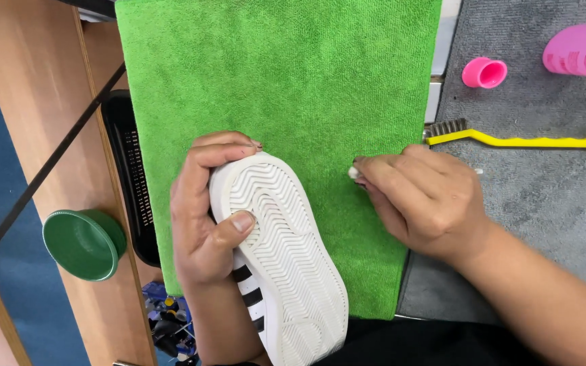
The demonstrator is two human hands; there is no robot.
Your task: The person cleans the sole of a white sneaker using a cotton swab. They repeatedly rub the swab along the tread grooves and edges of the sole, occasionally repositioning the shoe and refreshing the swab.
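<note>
Sneaker (286, 264), white with black side stripes, lies sole-up in the lower middle of the frame, its toe pointing toward the upper left and its heel running off the bottom edge. It rests on a bright green cloth (286, 68) that fills the middle of the frame. The left hand (205, 217) is clamped around the front half of the shoe, fingers curled over the toe rim and the thumb pressed flat on the ribbed sole. The right hand (425, 200), just right of the shoe at the cloth's edge, has its fingertips pinched together on a small white object (355, 173); what it is I cannot tell.

To the right lies a grey mat (544, 196) with a yellow-handled wire brush (510, 141) across it, a pink cap (484, 72) above that, and a pink bottle (583, 51) on its side in the upper right corner. At the left, on the wooden counter (35, 102), sits a green lid (84, 244), near a black tray (130, 183) partly tucked under the cloth.
</note>
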